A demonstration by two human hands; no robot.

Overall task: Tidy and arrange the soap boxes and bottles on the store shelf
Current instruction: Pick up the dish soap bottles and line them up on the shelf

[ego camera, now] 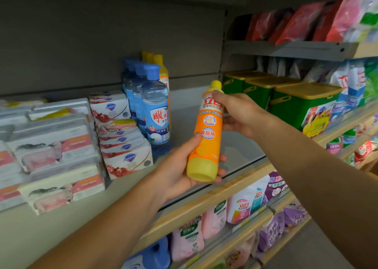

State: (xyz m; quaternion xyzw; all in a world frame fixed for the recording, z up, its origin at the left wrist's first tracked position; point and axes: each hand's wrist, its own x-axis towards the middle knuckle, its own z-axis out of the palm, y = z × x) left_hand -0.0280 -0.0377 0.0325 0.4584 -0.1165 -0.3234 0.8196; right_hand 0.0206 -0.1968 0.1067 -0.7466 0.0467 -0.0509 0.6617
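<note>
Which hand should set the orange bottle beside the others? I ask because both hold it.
Probably the left hand: it cups the base of the orange plastic bottle with the yellow cap and lies nearer the row of blue-capped clear bottles. The right hand only steadies its neck.

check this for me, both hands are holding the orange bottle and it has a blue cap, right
Not quite. Both hands do hold the orange bottle, the left hand at its base and the right hand near its top, but its cap is yellow, not blue. The head view shows this. Blue caps are on the clear bottles on the shelf.
</note>
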